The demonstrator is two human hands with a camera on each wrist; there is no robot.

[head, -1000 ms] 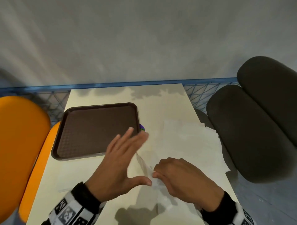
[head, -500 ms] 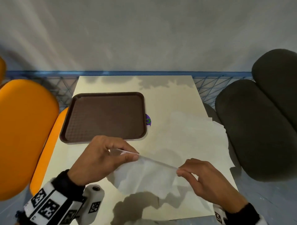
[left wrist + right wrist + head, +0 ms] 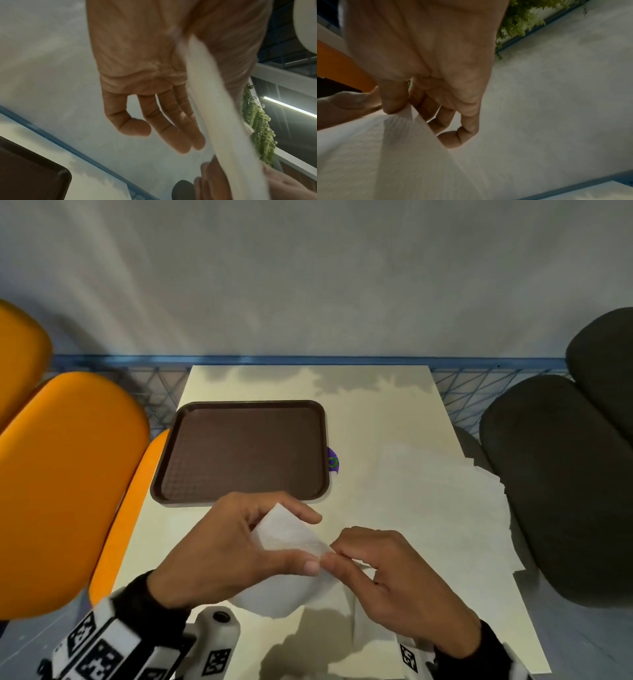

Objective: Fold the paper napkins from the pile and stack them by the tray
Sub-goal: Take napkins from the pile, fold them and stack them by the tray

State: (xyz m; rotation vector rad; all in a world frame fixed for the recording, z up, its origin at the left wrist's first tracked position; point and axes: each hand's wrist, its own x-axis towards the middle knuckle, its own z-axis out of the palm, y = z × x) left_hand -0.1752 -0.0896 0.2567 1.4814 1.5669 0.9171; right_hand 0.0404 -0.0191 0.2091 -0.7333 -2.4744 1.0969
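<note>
A white paper napkin hangs above the table's near edge, bent over between both hands. My left hand holds it between thumb and fingers, its thumb tip meeting my right hand, which pinches the napkin's near corner. In the left wrist view the napkin runs as a blurred strip past the left hand's fingers. The right wrist view has the napkin pinched under the thumb. The pile of unfolded napkins lies at the table's right side. The brown tray lies at the far left.
The cream table ends at a blue rail and grey wall. Orange seats stand at the left, dark grey cushions at the right. A small purple and green thing peeks out at the tray's right edge.
The napkin was lifted off the table and stretched between both hands. Now the hands have come together, bringing its ends close, and it bends into a fold.
</note>
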